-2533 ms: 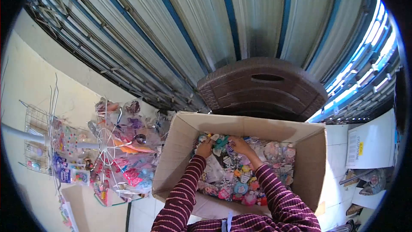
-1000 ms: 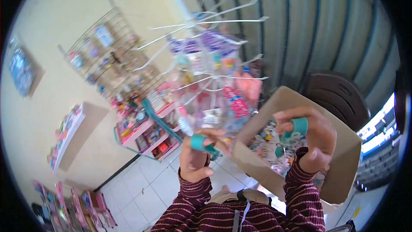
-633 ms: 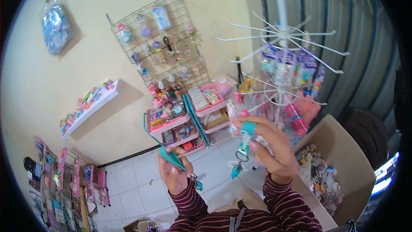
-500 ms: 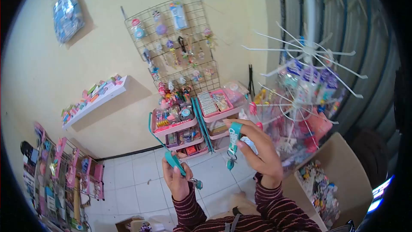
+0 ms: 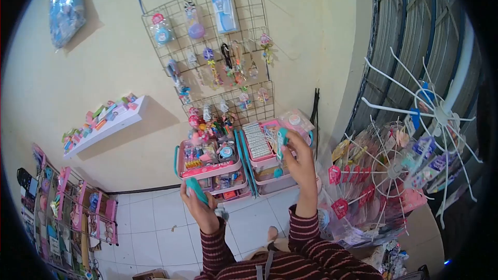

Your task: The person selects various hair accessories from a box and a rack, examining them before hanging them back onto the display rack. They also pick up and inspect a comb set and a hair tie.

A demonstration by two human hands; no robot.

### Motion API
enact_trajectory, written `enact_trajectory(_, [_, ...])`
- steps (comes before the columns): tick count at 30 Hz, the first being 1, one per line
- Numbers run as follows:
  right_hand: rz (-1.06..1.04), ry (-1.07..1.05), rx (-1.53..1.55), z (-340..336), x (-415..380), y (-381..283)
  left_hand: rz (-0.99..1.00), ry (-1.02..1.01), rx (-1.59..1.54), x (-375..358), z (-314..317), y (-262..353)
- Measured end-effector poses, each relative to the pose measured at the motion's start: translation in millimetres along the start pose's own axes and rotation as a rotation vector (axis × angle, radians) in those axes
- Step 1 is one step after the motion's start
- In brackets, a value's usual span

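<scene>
My left hand (image 5: 203, 213) is closed around a teal keychain strap (image 5: 196, 191), with a small blurred metal part hanging below. Higher up and to the right, my right hand (image 5: 301, 162) pinches a second teal keychain strap (image 5: 281, 139) bearing pale lettering. A small teal piece dangles beneath that strap. Behind the hands stand two pink trolleys. The left trolley (image 5: 213, 170) holds pens and small goods, while the right one (image 5: 270, 162) carries a white-patterned box and other items. In the image, my right hand overlaps the right trolley's front.
A wire grid (image 5: 205, 46) with hanging charms and packets is on the wall. To the right is a white spinner rack (image 5: 441, 116) with projecting hooks and bagged goods. A white shelf (image 5: 106, 127) and a loaded display rack (image 5: 67, 212) are at left.
The camera view has shifted, so the spinner rack sits further right and its bagged goods show more. My right hand is raised toward the right trolley in the image. Both straps stay held.
</scene>
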State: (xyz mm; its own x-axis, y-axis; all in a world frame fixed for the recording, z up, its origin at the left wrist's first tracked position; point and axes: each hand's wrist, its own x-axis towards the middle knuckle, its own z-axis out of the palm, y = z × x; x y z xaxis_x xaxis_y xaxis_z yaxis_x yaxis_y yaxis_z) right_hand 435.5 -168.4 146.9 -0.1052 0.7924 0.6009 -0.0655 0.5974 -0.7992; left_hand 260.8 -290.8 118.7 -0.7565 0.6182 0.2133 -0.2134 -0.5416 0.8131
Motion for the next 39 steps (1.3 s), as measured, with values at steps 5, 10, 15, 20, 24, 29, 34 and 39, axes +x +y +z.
enact_trajectory(5, [-0.057, 0.075, -0.036, 5.8, 42.7, 21.7, 0.034, -0.183, -0.019, 55.1, 21.8, -44.9])
enact_trajectory(10, [0.039, 0.307, 0.013, 19.6, 69.7, 61.6, -0.127, -0.191, -0.15, 73.4, 44.1, -76.4])
enact_trajectory(15, [-0.019, 0.402, -0.257, 25.6, 101.7, 88.0, -0.197, -0.192, -0.158, 105.9, 63.0, -108.3])
enact_trajectory(20, [-0.092, 0.401, -0.276, 38.4, 146.6, 101.2, -0.228, -0.315, -0.148, 144.1, 85.6, -137.9])
enact_trajectory(24, [-0.152, 0.379, -0.273, 57.0, 205.3, 106.4, -0.199, -0.414, -0.132, 183.3, 107.7, -153.1])
enact_trajectory(29, [-0.239, 0.398, -0.308, 79.2, 281.5, 119.2, -0.158, -0.482, -0.077, 231.9, 132.1, -163.2])
enact_trajectory(34, [-0.35, 0.461, -0.358, 100.6, 336.2, 154.3, -0.202, -0.537, -0.072, 259.4, 145.0, -183.7])
enact_trajectory(39, [-0.357, 0.443, -0.436, 100.0, 343.3, 168.4, -0.226, -0.503, -0.056, 268.6, 161.3, -206.1])
